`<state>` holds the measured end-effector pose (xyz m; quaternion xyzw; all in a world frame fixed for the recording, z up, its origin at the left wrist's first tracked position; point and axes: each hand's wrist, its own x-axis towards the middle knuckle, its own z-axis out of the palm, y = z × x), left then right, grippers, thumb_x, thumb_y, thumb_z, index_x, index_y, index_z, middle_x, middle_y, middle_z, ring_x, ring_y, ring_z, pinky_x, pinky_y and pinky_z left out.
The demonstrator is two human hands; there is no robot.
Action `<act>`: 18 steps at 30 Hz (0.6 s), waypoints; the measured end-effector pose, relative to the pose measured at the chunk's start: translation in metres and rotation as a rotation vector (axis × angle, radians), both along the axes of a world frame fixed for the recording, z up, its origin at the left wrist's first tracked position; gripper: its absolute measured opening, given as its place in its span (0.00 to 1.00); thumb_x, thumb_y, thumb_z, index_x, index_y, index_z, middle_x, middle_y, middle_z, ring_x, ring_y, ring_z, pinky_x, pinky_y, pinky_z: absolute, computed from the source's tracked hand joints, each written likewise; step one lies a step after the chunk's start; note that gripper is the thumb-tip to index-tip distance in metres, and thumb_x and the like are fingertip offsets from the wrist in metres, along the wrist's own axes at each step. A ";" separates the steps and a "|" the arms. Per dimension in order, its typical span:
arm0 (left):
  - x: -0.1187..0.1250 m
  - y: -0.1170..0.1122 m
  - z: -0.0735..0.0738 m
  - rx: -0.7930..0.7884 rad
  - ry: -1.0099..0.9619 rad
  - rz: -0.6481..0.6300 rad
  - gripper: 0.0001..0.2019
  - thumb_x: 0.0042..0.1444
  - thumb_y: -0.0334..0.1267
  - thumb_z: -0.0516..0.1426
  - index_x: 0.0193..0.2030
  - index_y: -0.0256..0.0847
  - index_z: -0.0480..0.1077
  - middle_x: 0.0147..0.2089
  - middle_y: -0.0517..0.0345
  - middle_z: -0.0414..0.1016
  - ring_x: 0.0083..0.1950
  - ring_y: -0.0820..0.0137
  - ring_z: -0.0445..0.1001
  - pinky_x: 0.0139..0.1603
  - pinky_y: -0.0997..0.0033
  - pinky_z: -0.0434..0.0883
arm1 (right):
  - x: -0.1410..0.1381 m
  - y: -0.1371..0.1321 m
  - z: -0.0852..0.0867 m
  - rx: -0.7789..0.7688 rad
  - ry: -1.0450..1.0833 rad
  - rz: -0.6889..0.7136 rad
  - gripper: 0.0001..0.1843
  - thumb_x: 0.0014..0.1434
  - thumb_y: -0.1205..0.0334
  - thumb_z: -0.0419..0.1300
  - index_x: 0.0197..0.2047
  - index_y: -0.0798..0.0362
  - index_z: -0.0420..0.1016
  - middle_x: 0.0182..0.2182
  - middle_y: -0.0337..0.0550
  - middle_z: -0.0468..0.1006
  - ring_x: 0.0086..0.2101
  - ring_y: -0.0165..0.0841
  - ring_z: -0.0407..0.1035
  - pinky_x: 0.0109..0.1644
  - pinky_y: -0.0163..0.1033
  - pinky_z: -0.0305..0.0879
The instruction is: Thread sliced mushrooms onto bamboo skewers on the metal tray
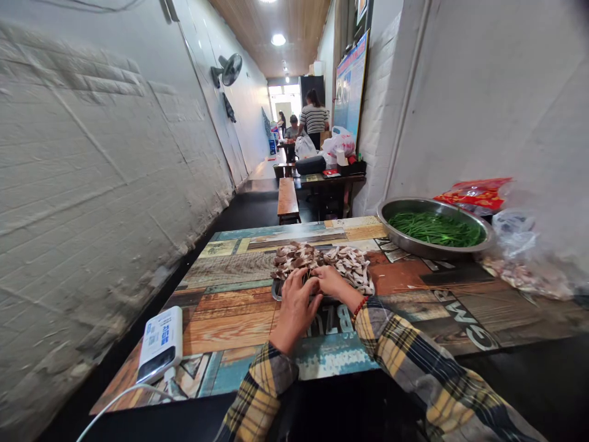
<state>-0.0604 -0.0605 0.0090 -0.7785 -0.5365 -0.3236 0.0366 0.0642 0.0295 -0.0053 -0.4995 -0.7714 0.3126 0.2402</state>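
Observation:
A metal tray (pixel 277 290) piled with pale and brown meat pieces (pixel 343 261) sits mid-table. My left hand (pixel 294 310) rests at the tray's near edge, fingers curled around thin bamboo skewers (pixel 305 275). My right hand (pixel 332 281) is beside it, fingers pinched on the same skewers at the meat pile. Both sleeves are yellow plaid. A red bead bracelet (pixel 359 309) is on my right wrist.
A steel basin (pixel 486 240) of green stalks stands at the back right, with plastic bags (pixel 524 258) beside it. A white power bank (pixel 160 344) with a cable lies near left. Loose skewers (pixel 442 288) lie at right. A bench (pixel 288 199), tables and people fill the corridor beyond.

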 end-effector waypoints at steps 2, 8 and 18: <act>0.004 0.004 0.001 0.000 -0.011 -0.006 0.11 0.56 0.36 0.56 0.47 0.45 0.70 0.59 0.49 0.63 0.63 0.57 0.57 0.63 0.51 0.58 | 0.010 0.003 0.007 0.035 -0.025 0.022 0.10 0.52 0.74 0.57 0.27 0.55 0.80 0.26 0.40 0.81 0.29 0.31 0.73 0.30 0.30 0.61; 0.012 0.025 -0.007 -0.029 0.068 -0.054 0.07 0.54 0.34 0.57 0.39 0.45 0.74 0.61 0.52 0.64 0.66 0.55 0.53 0.65 0.47 0.54 | 0.046 0.027 0.031 0.183 -0.069 -0.105 0.18 0.63 0.67 0.49 0.50 0.55 0.76 0.45 0.48 0.80 0.44 0.36 0.72 0.47 0.36 0.63; 0.010 0.045 -0.023 0.000 0.131 0.086 0.10 0.51 0.27 0.54 0.35 0.42 0.76 0.65 0.54 0.63 0.68 0.53 0.52 0.67 0.43 0.50 | 0.036 0.059 0.014 0.391 -0.549 0.027 0.27 0.59 0.74 0.49 0.62 0.57 0.62 0.52 0.55 0.74 0.52 0.40 0.66 0.55 0.41 0.56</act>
